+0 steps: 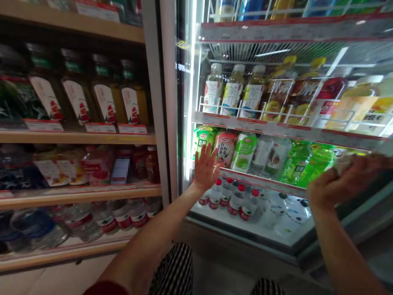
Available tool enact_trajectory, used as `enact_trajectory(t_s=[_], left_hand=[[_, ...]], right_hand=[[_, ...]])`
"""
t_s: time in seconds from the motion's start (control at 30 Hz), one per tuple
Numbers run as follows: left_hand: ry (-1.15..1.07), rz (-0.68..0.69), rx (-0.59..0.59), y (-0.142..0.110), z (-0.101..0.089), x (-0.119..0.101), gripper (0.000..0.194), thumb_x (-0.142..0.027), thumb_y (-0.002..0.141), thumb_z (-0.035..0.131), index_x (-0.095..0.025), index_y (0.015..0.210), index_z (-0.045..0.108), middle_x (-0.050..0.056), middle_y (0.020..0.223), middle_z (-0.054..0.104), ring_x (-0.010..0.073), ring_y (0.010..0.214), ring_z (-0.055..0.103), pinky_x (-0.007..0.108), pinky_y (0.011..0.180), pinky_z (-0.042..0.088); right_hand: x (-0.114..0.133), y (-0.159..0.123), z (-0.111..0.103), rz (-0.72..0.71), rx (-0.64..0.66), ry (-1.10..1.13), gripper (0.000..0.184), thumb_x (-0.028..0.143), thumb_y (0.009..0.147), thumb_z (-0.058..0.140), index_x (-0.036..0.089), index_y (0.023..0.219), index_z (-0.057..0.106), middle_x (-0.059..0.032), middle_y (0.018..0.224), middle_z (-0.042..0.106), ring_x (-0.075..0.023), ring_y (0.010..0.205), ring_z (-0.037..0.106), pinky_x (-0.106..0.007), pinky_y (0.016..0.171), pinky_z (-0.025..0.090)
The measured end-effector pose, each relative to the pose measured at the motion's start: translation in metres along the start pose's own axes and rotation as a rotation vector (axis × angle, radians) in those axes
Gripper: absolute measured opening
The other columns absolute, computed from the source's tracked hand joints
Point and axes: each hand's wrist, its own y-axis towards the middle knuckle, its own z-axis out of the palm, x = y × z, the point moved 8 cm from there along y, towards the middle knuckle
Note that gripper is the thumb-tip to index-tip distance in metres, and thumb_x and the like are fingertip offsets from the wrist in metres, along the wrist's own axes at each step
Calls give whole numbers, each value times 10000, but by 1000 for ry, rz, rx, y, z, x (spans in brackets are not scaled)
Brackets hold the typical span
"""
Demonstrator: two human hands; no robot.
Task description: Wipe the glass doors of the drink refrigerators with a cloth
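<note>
My left hand (pixel 205 171) reaches into the lit drinks fridge, fingers outstretched and holding nothing. It is in front of a green bottle (pixel 204 134) and a red-labelled tea bottle (pixel 225 149); I cannot tell whether it touches them. To their right stands a bottle with a green and white label (pixel 245 153). My right hand (pixel 333 184) is raised at the right side, by the fridge's opening. Its fingers are curled and somewhat blurred around something pale that I cannot make out. Bright green bottles (pixel 297 162) stand just left of it.
Red-capped water bottles (pixel 236 200) fill the fridge's bottom level. Above, a wire-fronted shelf (pixel 264 123) carries tea and juice bottles. To the left, a wooden shelf unit (pixel 76 137) holds more bottles. A frame post (pixel 153 82) separates the two. My knees (pixel 175 270) are below.
</note>
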Motion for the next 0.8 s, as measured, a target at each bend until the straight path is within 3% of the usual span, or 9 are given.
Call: enact_trajectory(t_s=[0.07, 0.17, 0.23, 0.43, 0.5, 0.6, 0.67, 0.73, 0.8], left_hand=[[-3, 3, -4, -1, 0, 0, 594, -292, 866, 402, -168, 1410, 200, 126, 1483, 197, 233, 1392, 58, 477, 1115, 138], [-3, 45, 5, -3, -2, 1, 590, -281, 863, 421, -173, 1407, 218, 126, 1481, 202, 230, 1390, 70, 460, 1116, 145], [-3, 97, 25, -5, -6, 4, 576, -275, 861, 436, -186, 1398, 249, 120, 1474, 226, 224, 1387, 101, 440, 1118, 149], [32, 88, 46, -22, -22, 35, 579, -265, 860, 451, -206, 1397, 243, 122, 1463, 260, 222, 1373, 179, 451, 1110, 171], [56, 42, 65, -31, -24, 47, 593, -280, 861, 452, -198, 1402, 225, 133, 1462, 256, 235, 1374, 176, 468, 1103, 185], [75, 13, 123, -46, -24, 57, 592, -288, 862, 449, -197, 1402, 223, 140, 1458, 263, 247, 1369, 190, 486, 1093, 209], [76, -1, 148, -53, -25, 63, 583, -286, 863, 443, -195, 1398, 230, 141, 1458, 264, 255, 1364, 206, 497, 1084, 225], [78, -17, 161, -56, -27, 69, 569, -291, 866, 433, -192, 1393, 243, 142, 1455, 271, 259, 1362, 213, 504, 1080, 231], [81, -34, 163, -56, -29, 75, 551, -299, 870, 423, -181, 1384, 266, 147, 1449, 281, 261, 1363, 211, 502, 1082, 227]], right_hand=[[42, -15, 9, -123, 71, 22, 502, 271, 860, 396, 269, 1362, 373, -44, 1420, 383, -263, 1343, 287, -479, 1072, 278], [125, -62, 37, -489, 440, 110, 521, 198, 844, 433, 250, 1358, 370, -51, 1408, 405, -229, 1375, 212, -485, 1093, 255], [154, -74, 53, -636, 591, 130, 517, 178, 839, 447, 271, 1343, 381, -21, 1414, 399, -194, 1381, 195, -458, 1116, 216], [127, 21, 72, -257, 320, 16, 542, 193, 865, 380, 241, 1395, 280, -33, 1501, 193, -237, 1400, 95, -520, 1116, 154], [143, 1, 75, -354, 401, 63, 546, 179, 861, 398, 252, 1390, 286, -26, 1482, 251, -230, 1403, 79, -510, 1124, 162], [188, -85, 71, -741, 659, 228, 488, 176, 857, 437, 286, 1329, 377, 23, 1429, 368, -184, 1393, 146, -430, 1132, 223], [206, -125, 67, -893, 760, 293, 434, 182, 870, 425, 279, 1293, 419, 44, 1402, 412, -164, 1373, 214, -401, 1121, 262], [214, -115, 75, -849, 748, 278, 432, 171, 877, 409, 269, 1298, 416, 24, 1404, 412, -174, 1373, 217, -431, 1123, 242], [214, -68, 92, -659, 666, 208, 468, 163, 877, 404, 263, 1333, 375, -14, 1437, 359, -200, 1391, 157, -482, 1132, 182]])
